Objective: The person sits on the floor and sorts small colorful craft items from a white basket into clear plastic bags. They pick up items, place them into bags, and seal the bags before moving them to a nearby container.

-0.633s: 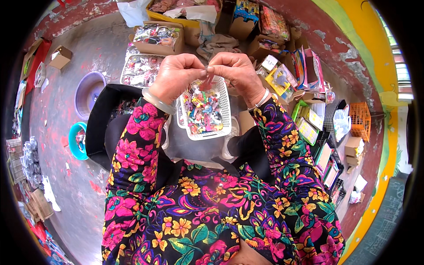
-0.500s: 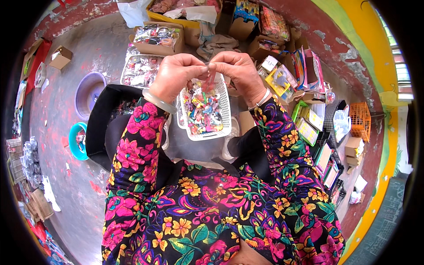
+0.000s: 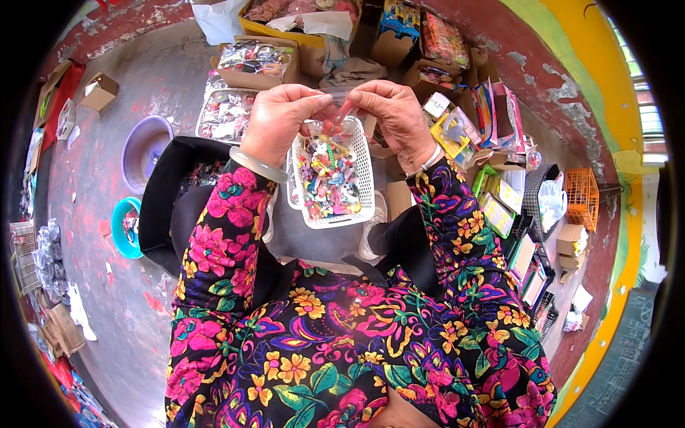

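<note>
Between my two hands hangs a small clear plastic bag (image 3: 338, 121) with something reddish in it. My left hand (image 3: 282, 120) pinches one upper edge of the bag between thumb and fingers. At the opposite edge my right hand (image 3: 397, 118) is closed in a similar pinch. Just below them stands a white plastic basket (image 3: 365, 171), filled with small colourful trinkets (image 3: 330, 178), some apparently in clear wrapping. The bag covers part of the basket's far end. What exactly the bag contains is too small to make out.
Beyond my left hand are a white tray (image 3: 201, 127) and a cardboard box (image 3: 290, 68) of packaged goods. A black container (image 3: 160, 192), a purple basin (image 3: 125, 153) and a teal basin (image 3: 118, 227) stand left. Boxes and an orange crate (image 3: 581, 192) line the right wall.
My hands have drawn a little apart, and the top of the clear bag now spreads between them. The basket has stayed in place.
</note>
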The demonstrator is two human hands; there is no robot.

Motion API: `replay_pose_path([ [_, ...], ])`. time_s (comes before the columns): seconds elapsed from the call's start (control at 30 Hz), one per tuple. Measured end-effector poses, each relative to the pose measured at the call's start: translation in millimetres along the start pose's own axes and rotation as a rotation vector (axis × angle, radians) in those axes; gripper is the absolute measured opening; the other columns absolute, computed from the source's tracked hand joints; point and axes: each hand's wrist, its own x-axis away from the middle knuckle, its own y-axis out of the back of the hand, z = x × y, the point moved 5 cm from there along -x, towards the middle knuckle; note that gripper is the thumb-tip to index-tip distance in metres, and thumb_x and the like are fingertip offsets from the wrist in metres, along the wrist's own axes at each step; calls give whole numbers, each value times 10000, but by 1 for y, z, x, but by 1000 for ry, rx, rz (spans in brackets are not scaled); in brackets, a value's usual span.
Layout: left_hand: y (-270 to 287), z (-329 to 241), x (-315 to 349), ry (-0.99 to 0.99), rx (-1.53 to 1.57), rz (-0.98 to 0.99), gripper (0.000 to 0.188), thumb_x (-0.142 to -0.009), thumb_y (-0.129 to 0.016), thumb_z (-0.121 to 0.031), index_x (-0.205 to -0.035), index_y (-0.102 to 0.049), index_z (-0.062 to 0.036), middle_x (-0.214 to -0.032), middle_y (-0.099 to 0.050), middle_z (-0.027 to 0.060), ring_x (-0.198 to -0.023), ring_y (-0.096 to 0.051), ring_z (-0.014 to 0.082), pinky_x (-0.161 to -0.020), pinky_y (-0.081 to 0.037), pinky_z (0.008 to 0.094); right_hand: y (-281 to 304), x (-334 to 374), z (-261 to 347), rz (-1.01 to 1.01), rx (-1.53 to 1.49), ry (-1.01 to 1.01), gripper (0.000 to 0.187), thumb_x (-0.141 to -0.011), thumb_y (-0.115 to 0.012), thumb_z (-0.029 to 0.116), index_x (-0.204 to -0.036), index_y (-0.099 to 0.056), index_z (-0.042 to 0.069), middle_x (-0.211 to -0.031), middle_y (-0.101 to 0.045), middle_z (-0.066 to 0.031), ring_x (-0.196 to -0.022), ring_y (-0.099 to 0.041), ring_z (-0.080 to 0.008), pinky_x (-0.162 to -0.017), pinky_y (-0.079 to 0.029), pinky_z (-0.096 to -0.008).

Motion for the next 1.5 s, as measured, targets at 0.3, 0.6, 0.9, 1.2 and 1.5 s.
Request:
replay_pose_path([
  [0.3,-1,0,1,38,19,-26,128,-817,-583,-128,-852,-622,-11,-766,-654,56,-668,-604,87,-537,-411,183,-7,5,7,-51,121,133,61,-795,-592,54,-786,-614,-1,-715,-597,-8,-655,-519,-60,-616,-408,-191],
  [0.6,-1,4,-2,25,-27,16,144,-822,-579,-130,-869,-626,-3,-809,-652,61,-712,-615,100,-525,-429,171,-7,-1,-1,-44,107,70,94,-793,-608,81,-808,-622,-11,-728,-599,0,-684,-522,-49,-624,-418,-194],
  [0.9,-10,3,1,18,69,29,208,-808,-607,-167,-909,-633,13,-777,-645,66,-672,-610,105,-515,-458,195,-10,6,5,-86,141,96,87,-811,-577,67,-791,-609,-11,-705,-579,-8,-617,-513,-58,-576,-411,-181],
  [1.2,-14,10,-9,-202,89,-18,169,-783,-618,-108,-870,-620,37,-699,-632,79,-624,-602,102,-499,-431,190,2,4,2,-181,-51,130,164,-862,-548,132,-896,-609,-16,-792,-608,-44,-712,-552,-95,-674,-435,-215],
  [1.5,14,-4,-5,-13,384,-107,147,-838,-544,-128,-879,-571,11,-757,-621,46,-710,-617,101,-439,-333,149,35,10,8,-278,-100,46,259,-882,-510,223,-931,-605,-13,-752,-611,-49,-694,-569,-136,-657,-436,-245],
])
